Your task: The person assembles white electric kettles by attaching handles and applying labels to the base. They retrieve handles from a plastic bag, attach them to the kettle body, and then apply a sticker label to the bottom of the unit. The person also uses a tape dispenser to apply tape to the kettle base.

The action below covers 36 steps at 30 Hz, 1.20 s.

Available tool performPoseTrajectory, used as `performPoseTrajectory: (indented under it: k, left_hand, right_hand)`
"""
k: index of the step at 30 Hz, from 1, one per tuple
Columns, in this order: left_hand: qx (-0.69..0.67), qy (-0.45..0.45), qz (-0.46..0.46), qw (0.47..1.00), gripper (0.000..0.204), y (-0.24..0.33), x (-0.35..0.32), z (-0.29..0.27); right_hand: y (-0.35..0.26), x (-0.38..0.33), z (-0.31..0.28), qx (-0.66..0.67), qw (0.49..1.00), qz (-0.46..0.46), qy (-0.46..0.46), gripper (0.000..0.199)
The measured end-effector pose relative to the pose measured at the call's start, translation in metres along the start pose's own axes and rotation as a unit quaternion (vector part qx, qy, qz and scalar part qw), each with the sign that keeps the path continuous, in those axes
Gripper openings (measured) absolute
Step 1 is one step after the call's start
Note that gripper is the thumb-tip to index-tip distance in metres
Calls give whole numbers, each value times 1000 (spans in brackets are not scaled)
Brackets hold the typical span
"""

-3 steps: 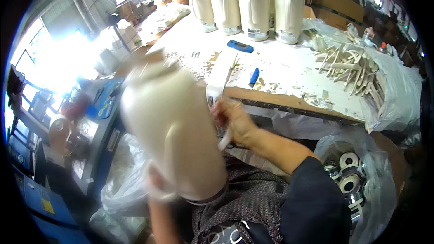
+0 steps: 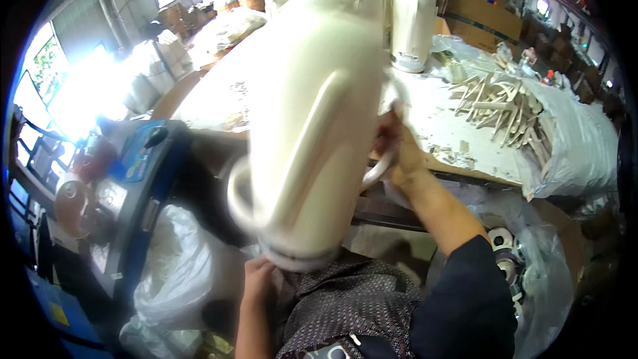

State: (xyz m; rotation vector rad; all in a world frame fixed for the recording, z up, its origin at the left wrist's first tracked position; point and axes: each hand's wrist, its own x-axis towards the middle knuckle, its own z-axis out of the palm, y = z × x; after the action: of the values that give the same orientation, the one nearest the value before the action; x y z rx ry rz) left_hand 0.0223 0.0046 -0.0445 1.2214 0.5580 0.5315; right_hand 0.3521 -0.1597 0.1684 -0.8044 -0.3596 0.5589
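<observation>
A large cream vacuum jug (image 2: 306, 119), blurred by motion, stands nearly upright in front of me, tilted slightly. A raised bar runs down its front. A loop (image 2: 240, 193) sticks out at its lower left and a curved handle (image 2: 380, 169) shows on its right. Around that right handle the fingers of my right hand (image 2: 393, 143) are curled, partly hidden behind the jug. My left hand (image 2: 259, 276) is closed beside the jug's lower left rim; what its fingers hold, if anything, is hidden.
More cream jugs (image 2: 412, 23) stand at the back of the white worktable (image 2: 432, 110). To the right, loose cream handles (image 2: 502, 103) spill from a plastic bag (image 2: 578, 136). Below lies a bag of round parts (image 2: 502, 239). A blue-grey machine (image 2: 143, 179) stands at left, beside a white bag (image 2: 176, 259).
The jug has risen and swung right, and it now covers the blue tools on the table. My right hand has moved up and right; my left is now by the jug's base.
</observation>
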Motion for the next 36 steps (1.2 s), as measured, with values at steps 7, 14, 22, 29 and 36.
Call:
performPoseTrajectory:
  k: [7, 14, 22, 29, 36]
  left_hand:
    - [203, -21, 98, 974, 22, -36, 36, 42]
    - [266, -20, 205, 942, 24, -45, 49, 30]
    - [348, 52, 218, 911, 21, -32, 63, 57]
    - [373, 62, 244, 893, 17, -30, 73, 74]
    - [401, 64, 266, 875, 19, -37, 56, 57]
  right_hand:
    - [-82, 84, -35, -174, 923, -336, 73, 16]
    - [-74, 259, -125, -519, 679, -443, 269, 54]
    - [-150, 397, -224, -700, 666, -159, 202, 64]
    - [-52, 369, -256, -702, 663, -198, 170, 80]
    - [45, 218, -208, -793, 589, -155, 2, 43]
